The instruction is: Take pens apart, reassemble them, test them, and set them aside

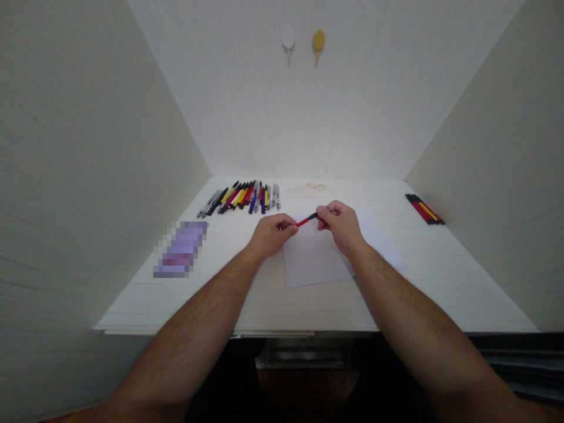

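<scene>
A red pen (303, 222) with a black end is held level between my two hands, above the sheets of paper (317, 264). My left hand (274, 234) pinches its red end between thumb and fingers. At the black end, my right hand (338, 223) has its fingertips closed around the pen. Part of the pen is hidden by the fingers of both hands. Under my right wrist, the paper spreads out to the right in overlapping sheets.
Many pens (242, 197) in several colours lie in a row at the back left. A smaller group of red, yellow and black pens (425, 210) sits by the right wall. A blurred purple item (183, 247) lies at left. Two hooks (318, 41) hang on the back wall.
</scene>
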`<action>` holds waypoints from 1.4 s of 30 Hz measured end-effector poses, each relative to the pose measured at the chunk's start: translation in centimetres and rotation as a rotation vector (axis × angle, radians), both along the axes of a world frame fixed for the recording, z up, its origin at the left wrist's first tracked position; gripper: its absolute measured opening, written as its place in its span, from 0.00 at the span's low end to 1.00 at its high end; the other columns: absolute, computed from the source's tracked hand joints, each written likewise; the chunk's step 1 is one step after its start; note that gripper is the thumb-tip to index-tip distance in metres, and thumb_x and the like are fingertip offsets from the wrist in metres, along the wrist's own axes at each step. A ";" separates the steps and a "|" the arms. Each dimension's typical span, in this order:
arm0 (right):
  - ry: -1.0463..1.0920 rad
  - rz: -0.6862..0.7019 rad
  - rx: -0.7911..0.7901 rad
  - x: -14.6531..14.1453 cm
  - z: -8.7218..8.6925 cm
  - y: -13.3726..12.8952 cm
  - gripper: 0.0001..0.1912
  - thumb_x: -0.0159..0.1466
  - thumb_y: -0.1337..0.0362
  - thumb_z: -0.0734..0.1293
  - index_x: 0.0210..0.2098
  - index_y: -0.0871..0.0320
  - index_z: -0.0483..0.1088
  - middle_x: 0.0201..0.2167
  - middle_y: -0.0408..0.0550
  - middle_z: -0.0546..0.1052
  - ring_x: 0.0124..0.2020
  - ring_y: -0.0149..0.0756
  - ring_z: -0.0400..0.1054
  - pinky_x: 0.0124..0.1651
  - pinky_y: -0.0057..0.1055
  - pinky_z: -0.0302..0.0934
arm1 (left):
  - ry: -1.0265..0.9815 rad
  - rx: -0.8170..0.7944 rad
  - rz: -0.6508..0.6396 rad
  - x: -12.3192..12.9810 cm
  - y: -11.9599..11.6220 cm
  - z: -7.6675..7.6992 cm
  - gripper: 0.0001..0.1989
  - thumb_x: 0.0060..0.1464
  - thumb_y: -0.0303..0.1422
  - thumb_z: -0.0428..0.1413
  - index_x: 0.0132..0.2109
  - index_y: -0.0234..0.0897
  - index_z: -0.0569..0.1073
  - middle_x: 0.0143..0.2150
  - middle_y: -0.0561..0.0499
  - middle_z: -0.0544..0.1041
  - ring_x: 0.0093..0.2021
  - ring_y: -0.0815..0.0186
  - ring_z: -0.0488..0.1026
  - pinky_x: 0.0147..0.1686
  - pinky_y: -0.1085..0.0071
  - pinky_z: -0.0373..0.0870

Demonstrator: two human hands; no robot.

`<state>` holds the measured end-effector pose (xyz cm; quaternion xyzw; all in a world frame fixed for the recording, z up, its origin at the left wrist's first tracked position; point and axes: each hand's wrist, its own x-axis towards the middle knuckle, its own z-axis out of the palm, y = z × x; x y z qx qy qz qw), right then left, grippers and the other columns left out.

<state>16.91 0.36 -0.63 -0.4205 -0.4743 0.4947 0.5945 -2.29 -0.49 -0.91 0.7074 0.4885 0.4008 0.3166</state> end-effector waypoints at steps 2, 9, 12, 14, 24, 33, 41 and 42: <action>0.001 -0.003 -0.007 -0.1 0.0 0.0 0.17 0.49 0.53 0.74 0.25 0.58 0.67 0.19 0.41 0.73 0.18 0.26 0.63 0.22 0.26 0.59 | 0.005 -0.006 -0.002 0.0 -0.1 0.2 0.09 0.49 0.37 0.58 0.32 0.35 0.77 0.27 0.53 0.76 0.27 0.70 0.68 0.29 0.74 0.63; 0.073 0.048 -0.020 0.0 0.2 -0.1 0.15 0.49 0.60 0.74 0.34 0.59 0.75 0.23 0.42 0.74 0.20 0.26 0.64 0.25 0.27 0.61 | 0.017 -0.035 -0.010 -0.1 0.0 0.4 0.10 0.51 0.35 0.54 0.30 0.34 0.76 0.26 0.52 0.76 0.28 0.69 0.69 0.31 0.73 0.63; 0.101 0.064 -0.018 0.2 0.2 -0.1 0.14 0.50 0.62 0.73 0.36 0.59 0.76 0.23 0.41 0.73 0.21 0.26 0.64 0.26 0.27 0.63 | 0.032 -0.027 -0.020 -0.1 0.1 0.3 0.11 0.52 0.36 0.53 0.30 0.34 0.76 0.26 0.52 0.76 0.28 0.69 0.69 0.30 0.73 0.63; 0.105 0.068 -0.013 0.2 0.2 0.0 0.14 0.51 0.63 0.72 0.37 0.59 0.76 0.22 0.41 0.73 0.21 0.26 0.64 0.27 0.27 0.63 | 0.042 -0.025 -0.026 -0.1 0.1 0.3 0.11 0.52 0.36 0.53 0.30 0.34 0.76 0.26 0.52 0.76 0.28 0.69 0.69 0.30 0.73 0.63; 0.024 0.011 -0.002 0.1 -0.1 0.1 0.13 0.49 0.58 0.74 0.25 0.58 0.68 0.18 0.40 0.71 0.19 0.27 0.63 0.24 0.27 0.61 | -0.041 -0.054 -0.011 0.0 0.0 0.0 0.10 0.47 0.38 0.60 0.33 0.34 0.76 0.24 0.54 0.73 0.24 0.71 0.64 0.25 0.74 0.59; -0.021 0.007 0.003 0.0 -0.2 0.1 0.17 0.50 0.54 0.74 0.23 0.57 0.65 0.17 0.39 0.71 0.17 0.27 0.63 0.22 0.27 0.58 | -0.055 -0.068 0.008 0.1 -0.1 0.3 0.09 0.45 0.36 0.61 0.32 0.35 0.75 0.23 0.56 0.70 0.24 0.72 0.63 0.25 0.75 0.58; 0.078 0.087 -0.007 0.2 -0.1 0.1 0.15 0.49 0.59 0.74 0.35 0.59 0.75 0.23 0.40 0.73 0.20 0.25 0.63 0.25 0.27 0.61 | 0.034 -0.032 -0.022 -0.2 0.2 0.0 0.11 0.51 0.37 0.54 0.33 0.35 0.77 0.26 0.52 0.75 0.28 0.69 0.68 0.29 0.73 0.62; 0.085 0.093 -0.011 0.2 0.0 0.1 0.14 0.49 0.60 0.73 0.35 0.59 0.75 0.23 0.40 0.73 0.20 0.25 0.63 0.25 0.26 0.61 | 0.039 -0.035 -0.026 -0.2 0.2 0.0 0.11 0.51 0.37 0.54 0.33 0.35 0.77 0.26 0.52 0.75 0.28 0.68 0.69 0.29 0.73 0.63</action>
